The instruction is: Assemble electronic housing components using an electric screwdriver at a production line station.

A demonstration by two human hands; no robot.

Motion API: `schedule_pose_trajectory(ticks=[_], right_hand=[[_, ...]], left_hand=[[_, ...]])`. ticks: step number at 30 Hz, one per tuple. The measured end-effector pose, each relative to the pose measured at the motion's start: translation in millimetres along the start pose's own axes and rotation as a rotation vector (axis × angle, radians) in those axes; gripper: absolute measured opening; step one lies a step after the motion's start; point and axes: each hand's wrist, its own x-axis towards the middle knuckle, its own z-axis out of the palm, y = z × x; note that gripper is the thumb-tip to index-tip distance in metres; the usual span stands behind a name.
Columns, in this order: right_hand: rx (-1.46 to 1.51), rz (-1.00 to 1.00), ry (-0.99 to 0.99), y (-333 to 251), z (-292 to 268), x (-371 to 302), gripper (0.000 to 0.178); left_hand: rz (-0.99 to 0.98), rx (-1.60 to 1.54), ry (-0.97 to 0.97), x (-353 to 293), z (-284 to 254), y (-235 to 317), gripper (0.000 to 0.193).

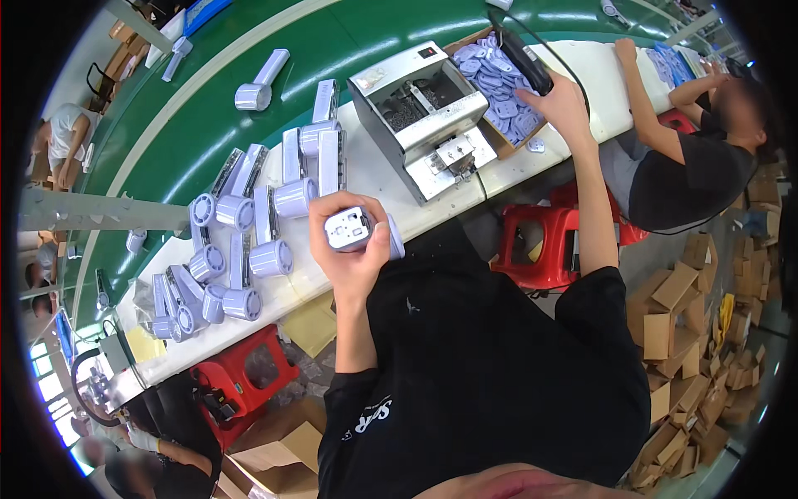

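Note:
My left hand (349,270), at the table's front edge, is closed round the handle of a lavender plastic housing (347,229). The handle's pale end, with small cutouts, faces up; the round head is mostly hidden behind my fingers. My right hand (564,108) grips a black electric screwdriver (524,60) with a cord, above a cardboard box (504,148) of small lavender plastic parts (499,83). Between the hands stands a grey metal screw feeder (416,116), its open tray holding many small dark screws.
Several similar lavender housings (270,258) lie on the white table (324,283) to the left. Behind runs a green conveyor belt (332,41) carrying another housing (262,81). Red stools (540,241) stand below. A co-worker (694,158) sits at right, near piled cardboard boxes (677,333).

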Motion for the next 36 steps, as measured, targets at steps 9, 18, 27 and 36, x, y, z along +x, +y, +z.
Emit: schedule_pose_trajectory(ticks=[9, 18, 27, 36], right_hand=[[0.091, -0.028, 0.117, 12.8, 7.7, -1.6, 0.028], [1.100, 0.047, -0.441, -131.3, -30.9, -109.2, 0.011], [0.900, -0.150, -0.441, -136.3, -23.1, -122.0, 0.023], [1.520, -0.204, -0.354, -122.5, -27.7, -85.0, 0.055]], left_hand=[[-0.171, 0.149, -0.053, -3.0, 15.9, -11.1, 0.042], [0.025, 0.360, -0.254, 1.0, 25.4, -20.4, 0.079], [0.101, 0.411, -0.356, 4.4, 24.9, -11.1, 0.072], [0.113, 0.094, -0.134, -2.3, 25.3, -53.4, 0.054]])
